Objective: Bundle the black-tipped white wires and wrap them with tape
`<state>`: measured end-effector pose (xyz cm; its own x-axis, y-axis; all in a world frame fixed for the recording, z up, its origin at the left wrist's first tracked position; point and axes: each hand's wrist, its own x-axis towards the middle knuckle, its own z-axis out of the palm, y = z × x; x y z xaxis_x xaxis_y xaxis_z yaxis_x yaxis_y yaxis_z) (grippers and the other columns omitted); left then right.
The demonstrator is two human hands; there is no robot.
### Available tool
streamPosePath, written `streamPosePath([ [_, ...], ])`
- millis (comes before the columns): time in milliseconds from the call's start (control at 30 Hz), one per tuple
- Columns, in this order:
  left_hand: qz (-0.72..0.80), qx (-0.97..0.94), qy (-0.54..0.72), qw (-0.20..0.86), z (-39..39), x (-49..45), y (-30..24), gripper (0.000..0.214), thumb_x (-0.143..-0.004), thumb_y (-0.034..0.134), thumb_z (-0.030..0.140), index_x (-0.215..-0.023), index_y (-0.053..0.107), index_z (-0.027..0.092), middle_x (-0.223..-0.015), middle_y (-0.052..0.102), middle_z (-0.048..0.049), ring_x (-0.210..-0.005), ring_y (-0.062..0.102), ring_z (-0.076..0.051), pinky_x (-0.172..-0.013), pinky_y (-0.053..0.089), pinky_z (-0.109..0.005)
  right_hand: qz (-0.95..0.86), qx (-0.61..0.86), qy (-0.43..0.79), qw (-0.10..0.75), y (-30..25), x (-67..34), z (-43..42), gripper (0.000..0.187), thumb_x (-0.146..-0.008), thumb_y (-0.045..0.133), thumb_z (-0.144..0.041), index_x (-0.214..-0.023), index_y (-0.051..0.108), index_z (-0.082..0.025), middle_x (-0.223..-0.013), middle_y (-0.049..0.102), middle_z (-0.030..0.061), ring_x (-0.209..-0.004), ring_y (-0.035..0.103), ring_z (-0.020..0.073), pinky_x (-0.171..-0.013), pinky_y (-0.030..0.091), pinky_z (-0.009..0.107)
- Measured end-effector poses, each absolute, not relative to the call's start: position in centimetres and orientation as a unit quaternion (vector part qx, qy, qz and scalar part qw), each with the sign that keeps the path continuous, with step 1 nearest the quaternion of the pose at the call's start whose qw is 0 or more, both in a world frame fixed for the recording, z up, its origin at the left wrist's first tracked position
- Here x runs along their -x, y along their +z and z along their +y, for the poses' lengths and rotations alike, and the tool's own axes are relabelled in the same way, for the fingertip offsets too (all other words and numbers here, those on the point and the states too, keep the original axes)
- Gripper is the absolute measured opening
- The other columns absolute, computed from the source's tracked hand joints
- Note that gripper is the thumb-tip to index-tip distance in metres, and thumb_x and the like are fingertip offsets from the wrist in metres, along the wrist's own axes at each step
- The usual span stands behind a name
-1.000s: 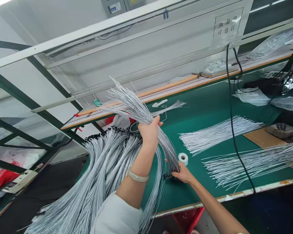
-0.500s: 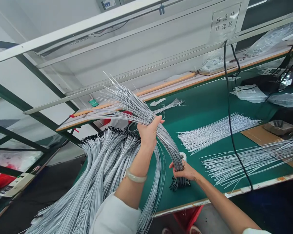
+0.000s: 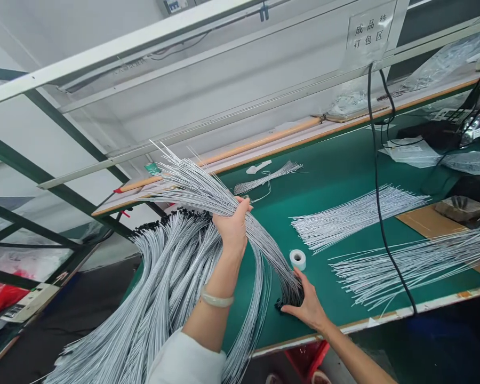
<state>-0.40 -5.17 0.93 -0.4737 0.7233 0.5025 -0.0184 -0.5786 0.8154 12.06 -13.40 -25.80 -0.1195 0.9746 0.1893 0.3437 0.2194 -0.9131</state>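
Silver wire bundle point(image 3: 260, 240) held up beside larger heap point(image 3: 172, 277), lower left
Left hand point(image 3: 232, 229) clamped on it; right hand point(image 3: 308, 306) spread open at black ends point(image 3: 290, 301), which next need gathering

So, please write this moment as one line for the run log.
left hand: grips silver wire bundle | right hand: at its black ends | nearby: white tape roll

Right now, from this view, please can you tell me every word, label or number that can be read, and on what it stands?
"成品待打包区" on the plastic-covered sign at the top of the view.
The small label on the electrical box is too small to read.
The label on the black device at the right is too blurred to read.
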Motion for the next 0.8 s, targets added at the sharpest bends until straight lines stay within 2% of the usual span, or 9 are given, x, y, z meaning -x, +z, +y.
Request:
streamPosePath([
  [100,0.399,-0.453,0.759,0.244,-5.6,0.6,0.7,0.013,-0.061,0.069,0.014,-0.061,0.056,0.017,-0.062,0.057,0.0038,-0.055,0.057,-0.011,-0.061,0.049,-0.029,-0.645,0.528,0.313,0.457,-26.9,-10.7,-13.9,0.103,-0.054,0.075,-0.038,-0.138,0.018,-0.022,-0.126,0.050,0.0130,-0.116,0.044,0.0346,-0.094,0.034,0.052],
  [167,0.397,-0.452,0.759,0.250,-6.0,0.9,0.6,0.013,-0.061,0.070,0.015,-0.061,0.057,0.017,-0.063,0.057,0.0037,-0.057,0.059,-0.013,-0.061,0.051,-0.030,-0.628,0.536,0.297,0.479,-27.2,-9.8,-13.8,0.096,-0.060,0.071,-0.036,-0.138,0.016,-0.019,-0.126,0.050,0.0145,-0.116,0.046,0.0332,-0.092,0.038,0.050],
  [233,0.396,-0.455,0.756,0.253,-6.4,1.1,0.6,0.014,-0.060,0.071,0.016,-0.063,0.058,0.017,-0.065,0.057,0.0036,-0.059,0.061,-0.013,-0.064,0.052,-0.032,-0.613,0.536,0.313,0.489,-27.2,-9.1,-13.5,0.080,-0.068,0.062,-0.031,-0.135,0.021,-0.018,-0.114,0.058,0.0127,-0.105,0.055,0.0292,-0.084,0.045,0.044],
  [300,0.400,-0.458,0.753,0.252,-6.7,1.3,0.8,0.014,-0.061,0.071,0.017,-0.064,0.057,0.016,-0.065,0.057,0.0034,-0.057,0.061,-0.013,-0.065,0.051,-0.032,-0.611,0.526,0.345,0.481,-26.9,-8.9,-13.0,0.063,-0.072,0.055,-0.025,-0.130,0.031,-0.017,-0.092,0.065,0.0070,-0.085,0.063,0.0243,-0.073,0.050,0.037],
  [367,0.403,-0.454,0.755,0.248,-7.0,1.5,1.0,0.014,-0.062,0.070,0.017,-0.067,0.057,0.017,-0.066,0.058,0.0038,-0.053,0.059,-0.011,-0.063,0.050,-0.031,-0.625,0.507,0.365,0.468,-26.4,-9.1,-12.5,0.053,-0.071,0.051,-0.021,-0.122,0.039,-0.017,-0.077,0.065,0.0024,-0.069,0.063,0.0207,-0.066,0.050,0.032],
  [533,0.386,-0.442,0.772,0.243,-7.4,1.4,1.7,0.024,-0.062,0.069,0.015,-0.081,0.055,0.020,-0.073,0.059,0.0049,-0.051,0.058,-0.010,-0.058,0.047,-0.027,-0.682,0.440,0.405,0.421,-25.2,-10.9,-11.2,0.047,-0.066,0.049,-0.014,-0.112,0.047,-0.020,-0.071,0.064,-0.0012,-0.062,0.060,0.0171,-0.061,0.048,0.028],
  [633,0.384,-0.432,0.773,0.261,-7.6,1.5,1.4,0.028,-0.062,0.070,0.015,-0.085,0.054,0.020,-0.071,0.059,0.0051,-0.053,0.059,-0.011,-0.057,0.045,-0.027,-0.704,0.415,0.428,0.387,-25.6,-11.8,-11.0,0.052,-0.065,0.053,-0.015,-0.116,0.046,-0.020,-0.083,0.066,0.0010,-0.072,0.062,0.0189,-0.067,0.049,0.030],
  [733,0.385,-0.409,0.783,0.267,-7.8,1.8,0.7,0.039,-0.061,0.071,0.013,-0.094,0.052,0.022,-0.068,0.059,0.0061,-0.054,0.059,-0.011,-0.057,0.045,-0.027,-0.683,0.453,0.407,0.404,-26.9,-12.1,-11.7,0.063,-0.065,0.062,-0.026,-0.123,0.040,-0.019,-0.105,0.062,0.0082,-0.098,0.057,0.0266,-0.083,0.045,0.040],
  [800,0.383,-0.401,0.790,0.263,-8.1,2.1,0.4,0.045,-0.062,0.070,0.012,-0.101,0.050,0.024,-0.067,0.060,0.0064,-0.054,0.058,-0.011,-0.057,0.044,-0.027,-0.660,0.482,0.383,0.429,-27.6,-11.9,-12.3,0.072,-0.063,0.067,-0.032,-0.126,0.036,-0.018,-0.112,0.058,0.0111,-0.107,0.051,0.0301,-0.090,0.041,0.046],
])
